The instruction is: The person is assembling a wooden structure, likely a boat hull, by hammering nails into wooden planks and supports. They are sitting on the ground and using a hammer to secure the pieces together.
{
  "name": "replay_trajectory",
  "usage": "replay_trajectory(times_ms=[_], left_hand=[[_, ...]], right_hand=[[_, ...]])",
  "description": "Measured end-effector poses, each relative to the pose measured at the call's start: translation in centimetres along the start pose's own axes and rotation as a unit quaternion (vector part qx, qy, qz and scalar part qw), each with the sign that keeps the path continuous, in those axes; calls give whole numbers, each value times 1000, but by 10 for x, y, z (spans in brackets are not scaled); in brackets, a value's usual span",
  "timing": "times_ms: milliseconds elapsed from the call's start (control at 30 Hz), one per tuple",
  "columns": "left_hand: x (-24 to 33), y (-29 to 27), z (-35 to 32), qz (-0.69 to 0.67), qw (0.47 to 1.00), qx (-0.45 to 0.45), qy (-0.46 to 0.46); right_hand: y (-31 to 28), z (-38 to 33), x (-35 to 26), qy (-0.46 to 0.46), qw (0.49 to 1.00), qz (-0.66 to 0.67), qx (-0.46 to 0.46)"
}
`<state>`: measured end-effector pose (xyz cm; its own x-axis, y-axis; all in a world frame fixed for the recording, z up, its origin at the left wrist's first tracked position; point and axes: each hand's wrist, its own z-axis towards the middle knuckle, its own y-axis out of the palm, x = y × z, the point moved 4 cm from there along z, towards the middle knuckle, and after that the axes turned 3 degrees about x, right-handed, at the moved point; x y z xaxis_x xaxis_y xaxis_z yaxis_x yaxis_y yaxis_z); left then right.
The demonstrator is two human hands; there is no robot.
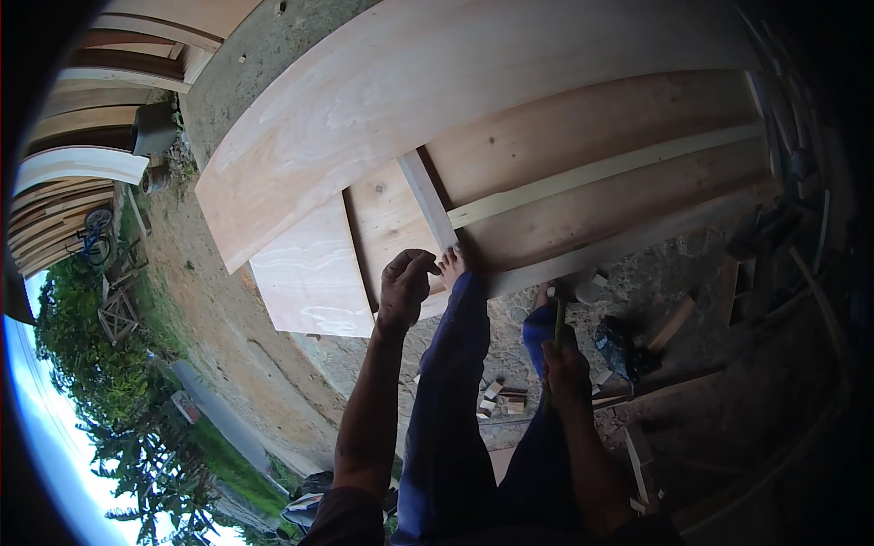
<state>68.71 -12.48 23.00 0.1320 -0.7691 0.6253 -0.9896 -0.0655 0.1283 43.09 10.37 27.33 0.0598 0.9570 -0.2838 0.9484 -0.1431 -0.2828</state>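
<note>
My left hand (405, 284) is raised over the near edge of a wooden frame, thumb and fingers pinched together. Whatever may be between those fingertips is too small to make out. Right beside it, my bare foot (452, 266) rests on the frame, at the end of a short wooden crosspiece (424, 196). My right hand (568, 373), lower and to the right, is wrapped round the handle of a hammer (558, 320), which points up. A long pale strip of wood (601, 173) runs along the frame's inside. A plywood sheet (364, 118) covers the far side.
Small wood offcuts (503, 399) and a black plastic bag (621, 348) lie on the rough ground. Stacked curved wooden pieces (77, 173) stand at the far left, near a bicycle (93, 238). Loose boards (669, 323) lie at right.
</note>
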Motion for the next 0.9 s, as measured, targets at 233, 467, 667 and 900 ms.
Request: replay_trajectory(times_ms=[233, 467, 667, 900], left_hand=[[-18, -26, 93, 188, 982, 18, 15], [-67, -27, 217, 311, 948, -23, 55], [-104, -35, 277, 390, 913, -93, 75], [-118, -38, 284, 448, 882, -107, 102]], right_hand=[[53, 52, -9, 15, 976, 213, -39], [89, 173, -35, -142, 981, 125, -42], [98, 239, -74, -207, 966, 112, -110], [108, 294, -80, -338, 934, -101, -62]])
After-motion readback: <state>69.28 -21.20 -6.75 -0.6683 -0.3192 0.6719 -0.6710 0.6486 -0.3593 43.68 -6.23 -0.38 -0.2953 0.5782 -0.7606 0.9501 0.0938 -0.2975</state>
